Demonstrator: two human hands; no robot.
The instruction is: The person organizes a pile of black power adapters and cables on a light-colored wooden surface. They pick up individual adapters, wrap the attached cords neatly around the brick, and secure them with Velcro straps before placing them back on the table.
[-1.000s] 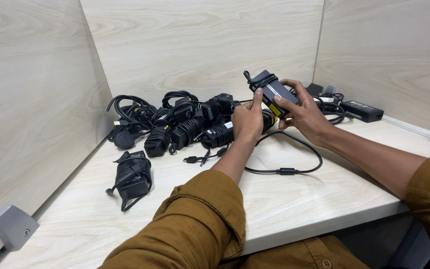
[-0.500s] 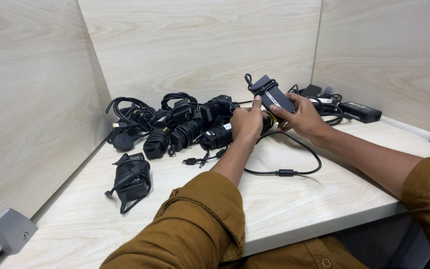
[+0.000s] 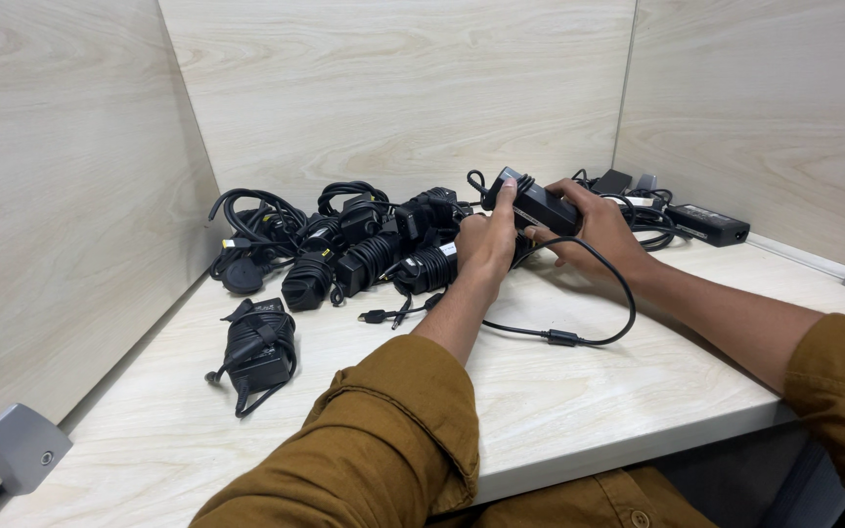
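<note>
Power adapter (image 3: 540,205), a black brick, sat clamped betw. your left hand (image 3: 486,244) & right hand (image 3: 594,230), both closed on it; its cable (image 3: 579,337) looped below the grip, w/ a pile of adapters (image 3: 364,249) just left

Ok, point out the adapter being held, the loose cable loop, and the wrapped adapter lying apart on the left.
held adapter (image 3: 540,205), head view, top face.
cable loop (image 3: 626,293), head view, right bend.
wrapped adapter (image 3: 260,347), head view, bundled body.
</note>
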